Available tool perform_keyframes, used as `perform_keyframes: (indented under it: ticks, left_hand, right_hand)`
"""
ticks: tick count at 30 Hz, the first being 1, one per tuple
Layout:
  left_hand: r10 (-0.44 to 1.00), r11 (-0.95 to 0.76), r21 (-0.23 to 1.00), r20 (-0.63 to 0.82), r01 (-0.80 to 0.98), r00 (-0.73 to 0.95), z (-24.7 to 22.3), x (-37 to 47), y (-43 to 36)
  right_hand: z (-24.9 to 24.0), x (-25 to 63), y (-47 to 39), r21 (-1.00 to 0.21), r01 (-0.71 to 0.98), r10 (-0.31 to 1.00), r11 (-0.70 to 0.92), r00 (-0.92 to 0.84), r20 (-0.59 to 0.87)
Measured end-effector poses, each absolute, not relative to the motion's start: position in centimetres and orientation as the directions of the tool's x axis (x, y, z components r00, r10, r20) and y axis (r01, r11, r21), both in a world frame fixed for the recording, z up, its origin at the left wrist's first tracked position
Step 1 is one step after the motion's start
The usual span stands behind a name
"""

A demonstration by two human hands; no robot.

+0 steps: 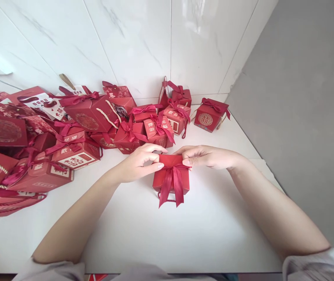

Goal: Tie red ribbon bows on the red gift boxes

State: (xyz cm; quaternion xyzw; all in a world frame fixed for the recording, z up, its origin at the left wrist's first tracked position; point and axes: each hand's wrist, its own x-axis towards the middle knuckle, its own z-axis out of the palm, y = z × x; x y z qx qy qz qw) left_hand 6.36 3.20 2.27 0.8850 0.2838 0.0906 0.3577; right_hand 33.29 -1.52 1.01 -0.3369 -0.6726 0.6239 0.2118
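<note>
A small red gift box [159, 180] stands on the white table in front of me. A dark red satin ribbon [178, 183] is tied in a bow near its top, with two tails hanging down the front. My left hand [143, 162] grips the box's upper left corner between thumb and curled fingers. At the upper right corner, my right hand [203, 157] pinches the box, its thumb beside the end of the bow. The fingers behind the box are partly hidden. A cord handle [167, 200] shows under the ribbon tails.
Many red gift boxes [89, 113] with ribbons and rope handles are heaped on the left and along the tiled wall [143, 43]. One box [209, 115] stands apart at the back right. The white table [167, 238] ends on the right beside a grey surface [301, 117].
</note>
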Motion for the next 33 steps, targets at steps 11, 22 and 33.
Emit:
perform_keyframes:
  ticks: [11,22,33]
  left_hand:
    - [0.695,-0.575,0.712,0.164,0.404,0.7,2.6,7.4,1.4]
    - [0.807,-0.164,0.982,0.081,0.089,0.586,-2.6,7.2,0.9]
    - [0.712,-0.022,0.989,0.118,-0.146,0.692,-4.8,6.0,0.3]
  right_hand:
    - [1.6,32.5,-2.2,-0.984,0.176,0.798,0.02,-0.596,-0.09]
    - [4.5,31.5,-6.3,-0.833,0.528,0.981,0.168,-0.175,0.087]
    - [-0.5,27.1,-11.6,-0.759,0.625,0.975,0.181,-0.011,0.224]
